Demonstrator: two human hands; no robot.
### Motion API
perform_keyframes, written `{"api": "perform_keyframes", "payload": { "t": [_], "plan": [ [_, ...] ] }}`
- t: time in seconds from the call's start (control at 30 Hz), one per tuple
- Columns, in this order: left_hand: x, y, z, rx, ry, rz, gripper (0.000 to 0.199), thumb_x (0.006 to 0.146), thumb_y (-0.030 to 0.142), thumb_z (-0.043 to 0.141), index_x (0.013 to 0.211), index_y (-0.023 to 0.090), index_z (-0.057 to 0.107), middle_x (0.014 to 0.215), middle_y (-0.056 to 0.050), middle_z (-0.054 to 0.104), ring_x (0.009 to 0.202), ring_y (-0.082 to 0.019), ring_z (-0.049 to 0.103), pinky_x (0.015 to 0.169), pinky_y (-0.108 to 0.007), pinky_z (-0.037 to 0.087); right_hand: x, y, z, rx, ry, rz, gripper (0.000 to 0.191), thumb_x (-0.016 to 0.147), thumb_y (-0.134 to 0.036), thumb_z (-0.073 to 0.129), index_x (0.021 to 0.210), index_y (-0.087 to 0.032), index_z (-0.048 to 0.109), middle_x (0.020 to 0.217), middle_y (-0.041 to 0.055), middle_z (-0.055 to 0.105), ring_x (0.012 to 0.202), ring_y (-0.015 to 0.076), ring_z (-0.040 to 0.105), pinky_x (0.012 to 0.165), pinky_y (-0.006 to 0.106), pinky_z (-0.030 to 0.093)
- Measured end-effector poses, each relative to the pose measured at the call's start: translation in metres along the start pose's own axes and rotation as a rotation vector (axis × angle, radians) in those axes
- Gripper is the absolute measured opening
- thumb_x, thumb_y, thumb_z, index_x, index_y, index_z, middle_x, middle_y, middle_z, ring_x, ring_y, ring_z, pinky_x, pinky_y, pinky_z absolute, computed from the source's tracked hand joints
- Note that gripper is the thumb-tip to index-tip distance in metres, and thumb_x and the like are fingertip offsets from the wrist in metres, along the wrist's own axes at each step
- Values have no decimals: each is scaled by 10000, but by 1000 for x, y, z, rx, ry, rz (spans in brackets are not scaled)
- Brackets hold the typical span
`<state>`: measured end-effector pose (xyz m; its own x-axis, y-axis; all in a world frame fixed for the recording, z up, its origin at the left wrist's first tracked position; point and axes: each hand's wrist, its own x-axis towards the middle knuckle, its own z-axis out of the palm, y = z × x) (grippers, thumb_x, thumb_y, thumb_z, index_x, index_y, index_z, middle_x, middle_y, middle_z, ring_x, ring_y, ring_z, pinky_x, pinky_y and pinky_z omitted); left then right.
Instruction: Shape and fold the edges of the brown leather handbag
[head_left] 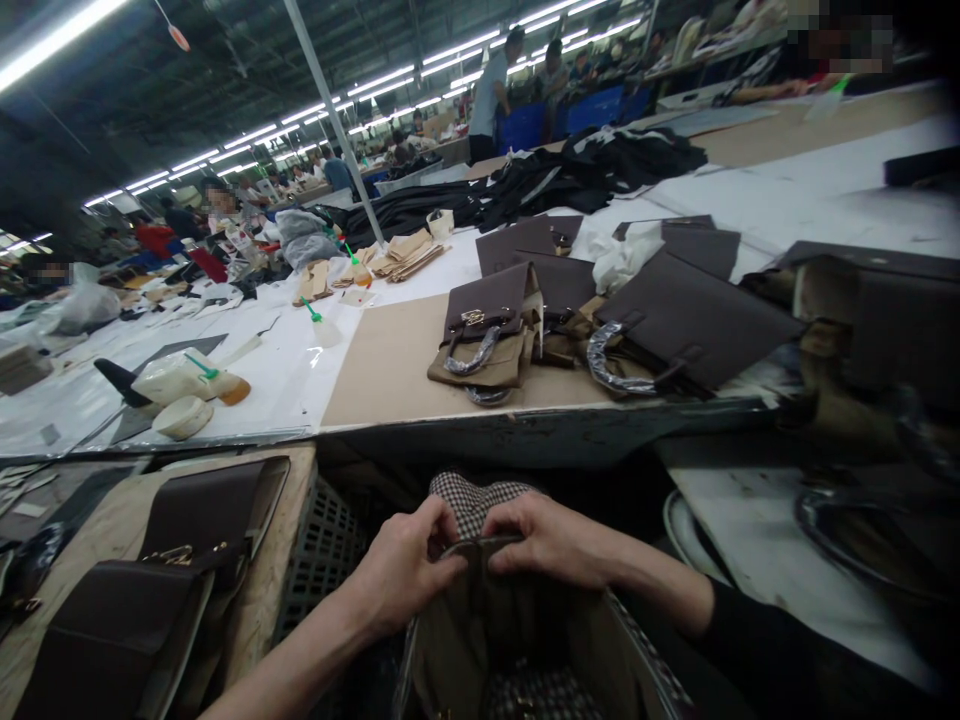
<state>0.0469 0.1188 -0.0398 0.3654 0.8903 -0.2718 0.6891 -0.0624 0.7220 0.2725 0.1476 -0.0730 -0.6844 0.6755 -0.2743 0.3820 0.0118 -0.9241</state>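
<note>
The upper edge of an open brown bag (pixel 450 650) appears to be worked by both hands at once; for this step, even tension and a level edge seem to be called for. The bag is held low in front of the body, on the near side of the tabletop (pixel 390 350), with its mouth turned upward; checked fabric (pixel 469 500) is seen just beyond it. By the left hand (pixel 397 570) and the right hand (pixel 555 540), the edge is pinched between thumb and fingers (the fingertips are partly hidden); the grips are set near each other, wrists apart, forearms angled inward.
</note>
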Motion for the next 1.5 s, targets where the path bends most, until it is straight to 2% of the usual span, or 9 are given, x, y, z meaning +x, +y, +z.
{"api": "perform_keyframes", "payload": {
  "t": [0.17, 0.3, 0.4, 0.53, 0.7, 0.8, 0.93, 1.23, 1.5],
  "plan": [
    [1, -3, 3, -229, -115, -62, 200, 825, 287, 617, 990, 201, 690, 825, 3, 712, 758, -146, 605, 665, -227, 415, 1, -1, -7, -1, -51, -4, 186, 749, -338, 713, 864, -194, 728, 681, -57, 562, 660, 113, 488, 569, 208, 343],
    [8, 3, 0, -206, -176, -31, 216, 814, 288, 623, 987, 205, 722, 857, 7, 707, 765, -146, 582, 688, -237, 409, 2, -2, -9, -56, -66, -37, 178, 800, -344, 668, 816, -171, 705, 637, -67, 489, 614, 95, 423, 550, 211, 321],
    [13, 8, -3, -116, -163, 22, 192, 797, 253, 629, 957, 214, 728, 815, 23, 686, 742, -136, 558, 657, -228, 385, 2, 0, -8, -87, -37, -35, 184, 802, -344, 671, 783, -162, 687, 634, -69, 482, 606, 92, 413, 550, 213, 322],
    [15, 10, -3, -154, -164, 33, 166, 794, 228, 615, 920, 191, 716, 751, 26, 653, 683, -117, 526, 605, -215, 359, 1, 2, -7, -62, -4, -29, 167, 765, -327, 720, 841, -179, 706, 679, -64, 549, 652, 106, 477, 591, 213, 362],
    [12, 7, -2, -232, -172, -18, 153, 798, 252, 614, 886, 163, 702, 728, 20, 633, 653, -109, 492, 582, -218, 339, -7, -6, -10, -57, 118, -159, 160, 787, -261, 722, 925, -194, 676, 821, -35, 640, 758, 129, 567, 678, 222, 433],
    [11, 5, -1, -224, -162, -20, 161, 799, 270, 616, 883, 161, 701, 727, 16, 632, 654, -114, 490, 587, -226, 340, -12, -11, -12, -208, 182, -295, 73, 839, -233, 685, 900, -195, 676, 910, -4, 648, 835, 137, 598, 763, 239, 451],
    [10, 0, 3, -221, -147, -24, 169, 793, 288, 626, 880, 168, 709, 725, 15, 632, 646, -115, 475, 579, -231, 332, -14, -18, -9, -452, 152, -383, 91, 866, -201, 654, 950, -226, 681, 1008, 6, 633, 886, 135, 602, 775, 233, 450],
    [0, 0, 7, -218, -84, -36, 216, 818, 342, 597, 823, 156, 704, 664, 24, 570, 620, -114, 428, 547, -231, 288, -8, -29, 4, -703, 214, -353, 75, 796, -135, 603, 828, -202, 612, 920, 2, 650, 786, 130, 603, 671, 221, 424],
    [3, 1, 5, -202, -69, -54, 228, 822, 317, 520, 689, 162, 622, 600, 54, 410, 601, -105, 351, 535, -234, 246, 0, -21, 12, -630, 224, -439, 107, 689, -94, 570, 732, -188, 601, 901, 44, 717, 781, 166, 654, 669, 240, 456]
  ]
}}
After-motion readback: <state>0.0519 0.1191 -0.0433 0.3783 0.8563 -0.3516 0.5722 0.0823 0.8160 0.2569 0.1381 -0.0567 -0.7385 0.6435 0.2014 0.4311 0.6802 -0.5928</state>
